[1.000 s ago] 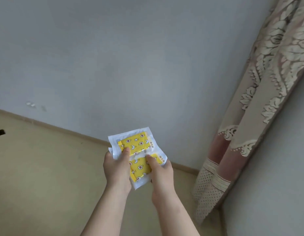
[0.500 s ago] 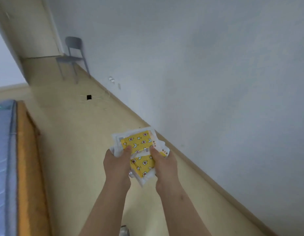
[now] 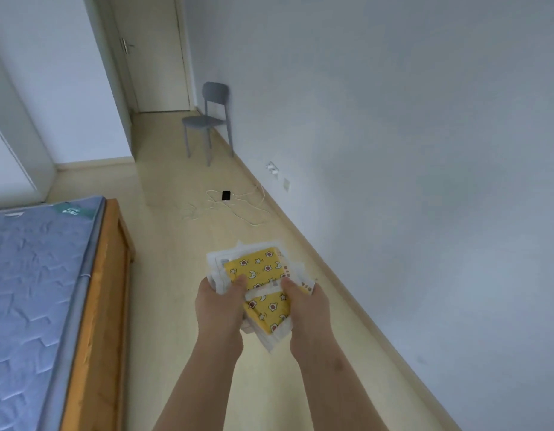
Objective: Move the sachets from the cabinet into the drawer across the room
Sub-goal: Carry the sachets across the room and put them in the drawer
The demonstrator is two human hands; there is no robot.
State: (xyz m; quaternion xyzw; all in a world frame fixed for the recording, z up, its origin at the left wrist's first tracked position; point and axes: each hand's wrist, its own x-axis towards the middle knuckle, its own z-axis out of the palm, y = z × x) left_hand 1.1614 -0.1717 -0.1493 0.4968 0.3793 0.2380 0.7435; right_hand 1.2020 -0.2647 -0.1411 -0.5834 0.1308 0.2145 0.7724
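A person is standing in a sparsely furnished bedroom, holding a small stack of sachets (image 3: pixel 259 268) out in front of the body, above the pale floor (image 3: pixel 176 244) and well apart from everything else in the room. The left hand (image 3: pixel 218 306) is gripping the stack's left side with the thumb pressing on the top packet. The right hand (image 3: pixel 304 309) is gripping the right side the same way, so both hands are closed around the bundle, with the fingers hiding underneath it. The sachets are flat, with yellow patterned fronts and crinkled white borders, and they are fanning out unevenly rather than lying squared up. They are looking light, thin and floppy, probably with a slick film wrapper, so loose ones are likely to slide against each other. The safest hold is looking like a pinch through the middle of the whole pile from both sides, not by the flimsy edges. The number of packets is hard to tell, since they are overlapping. To the left, a blue mattress (image 3: pixel 30 290) is lying on a wooden bed frame (image 3: pixel 97 306). Ahead, a grey chair (image 3: pixel 209 119) is standing against the wall near a closed door (image 3: pixel 154 51), and a dark phone (image 3: pixel 226 195) is lying on the floor with a white cable (image 3: pixel 247 209) trailing beside it. Neither the cabinet nor the drawer is showing.
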